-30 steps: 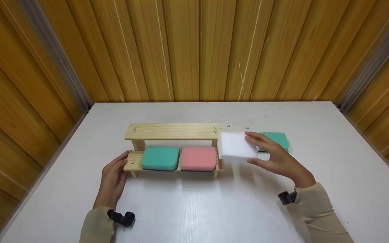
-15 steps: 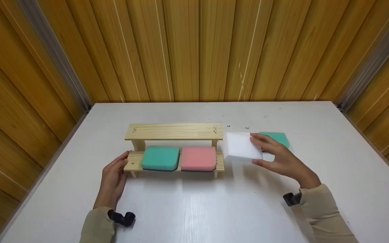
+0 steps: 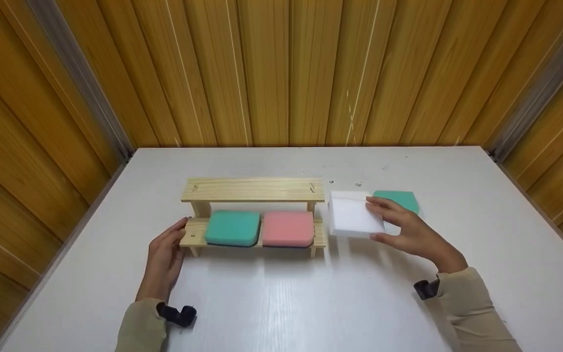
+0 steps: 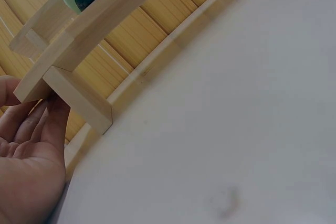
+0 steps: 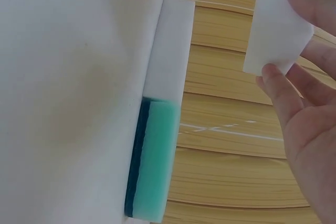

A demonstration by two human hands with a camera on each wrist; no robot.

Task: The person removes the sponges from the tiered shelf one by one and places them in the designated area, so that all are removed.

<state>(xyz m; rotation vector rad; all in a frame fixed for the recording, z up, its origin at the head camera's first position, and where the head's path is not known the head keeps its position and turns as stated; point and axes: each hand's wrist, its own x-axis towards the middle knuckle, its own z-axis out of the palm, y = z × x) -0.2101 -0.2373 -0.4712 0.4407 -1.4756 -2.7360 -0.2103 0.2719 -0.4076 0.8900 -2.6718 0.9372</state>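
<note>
My right hand (image 3: 401,227) pinches a white sponge block (image 3: 357,217) between thumb and fingers, just right of the two-tier wooden rack (image 3: 254,189). In the right wrist view this block (image 5: 275,24) is clear of the table, and a second white block (image 5: 170,51) lies below, end to end with a green sponge (image 5: 157,161). The head view shows mostly the held block over that second one. My left hand (image 3: 164,254) grips the left end of the rack's lower board (image 4: 79,40). On that board sit a green sponge (image 3: 232,228) and a pink sponge (image 3: 288,228), side by side.
The white table (image 3: 271,298) ends at the back against a wood-patterned panel wall (image 3: 286,73). Similar panels rise at both sides. The rack's upper board stands behind the two sponges, and its short legs rest on the table.
My right hand has carried the white sponge block rightward and slightly toward me, off the rack's right end, which it overlapped before. My left hand has stayed on the rack.
</note>
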